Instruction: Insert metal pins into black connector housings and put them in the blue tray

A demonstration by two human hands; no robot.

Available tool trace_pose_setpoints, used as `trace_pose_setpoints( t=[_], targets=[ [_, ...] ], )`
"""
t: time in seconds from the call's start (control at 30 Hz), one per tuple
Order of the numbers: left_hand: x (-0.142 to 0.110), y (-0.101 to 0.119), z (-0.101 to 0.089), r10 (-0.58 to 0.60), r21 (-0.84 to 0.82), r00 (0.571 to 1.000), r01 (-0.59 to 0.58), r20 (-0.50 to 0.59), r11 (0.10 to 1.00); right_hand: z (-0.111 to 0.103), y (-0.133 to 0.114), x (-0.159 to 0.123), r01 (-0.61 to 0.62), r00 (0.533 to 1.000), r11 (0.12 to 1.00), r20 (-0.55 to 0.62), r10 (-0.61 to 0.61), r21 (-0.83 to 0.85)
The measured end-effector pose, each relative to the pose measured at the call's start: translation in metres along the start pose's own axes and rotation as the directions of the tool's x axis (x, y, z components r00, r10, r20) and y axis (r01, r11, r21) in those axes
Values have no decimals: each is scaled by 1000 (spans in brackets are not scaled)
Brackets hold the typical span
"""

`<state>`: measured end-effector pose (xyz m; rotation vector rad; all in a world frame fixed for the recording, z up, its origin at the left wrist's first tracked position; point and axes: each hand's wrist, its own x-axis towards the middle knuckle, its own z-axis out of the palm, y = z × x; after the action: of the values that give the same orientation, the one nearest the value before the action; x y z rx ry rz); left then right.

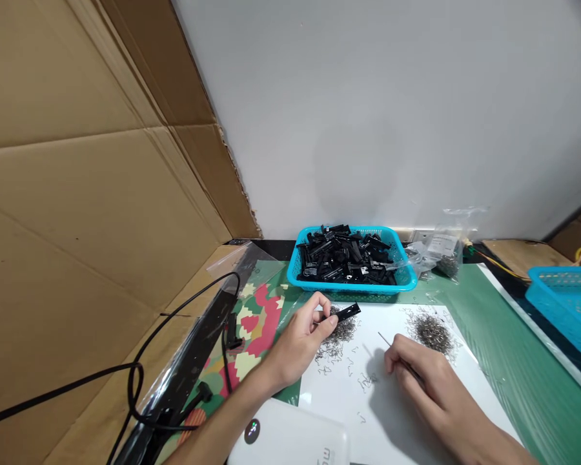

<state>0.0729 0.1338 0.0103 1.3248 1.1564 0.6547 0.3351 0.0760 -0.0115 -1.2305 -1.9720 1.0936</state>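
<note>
One rod partly inside right grip

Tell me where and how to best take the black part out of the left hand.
The black part is probably best pinched by its free end, across its narrow width, coming from the right: it is long and slim, the left hand covers the other end, and the free end juts rightward past the thumb.

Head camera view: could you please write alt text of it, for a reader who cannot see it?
A person's left hand holds a slim black part and the right hand a thin rod, over a white sheet bearing two piles of small wire pieces. Beyond it, a blue basket holds many black pieces.
</note>
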Motion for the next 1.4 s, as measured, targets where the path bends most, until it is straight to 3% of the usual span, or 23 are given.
trace_pose_setpoints(
  t=[0.27, 0.5, 0.67, 0.87, 1.13, 1.4],
  targets=[
    [-2, 2, 2, 11, -7, 1000, -10, 8, 1000, -1, -2, 9, -130, 991, 991, -21, 130, -18],
    [0, 3, 4, 39, 25, 999, -38, -36, 999, 8, 9, 1, -20, 1000, 906, 4, 23, -424],
    [0, 1, 3, 64, 81, 995, -58, -72, 995, 10, 16, 2, 42, 998, 840, -15, -60, -541],
    [0, 2, 3, 63, 99, 992, -53, -108, 994, 9, 12, 5, 83, 991, 838, -42, -125, -540],
    [0, 6, 7, 26, -12, 994, -27, -104, 1000, 8, 14, 5, 66, 990, 866, -73, -117, -496],
    [-6, 26, -1, 91, -159, 981, -119, -172, 980, 6, 11, 2, 98, 982, 889, -101, -159, -447]
  ],
)
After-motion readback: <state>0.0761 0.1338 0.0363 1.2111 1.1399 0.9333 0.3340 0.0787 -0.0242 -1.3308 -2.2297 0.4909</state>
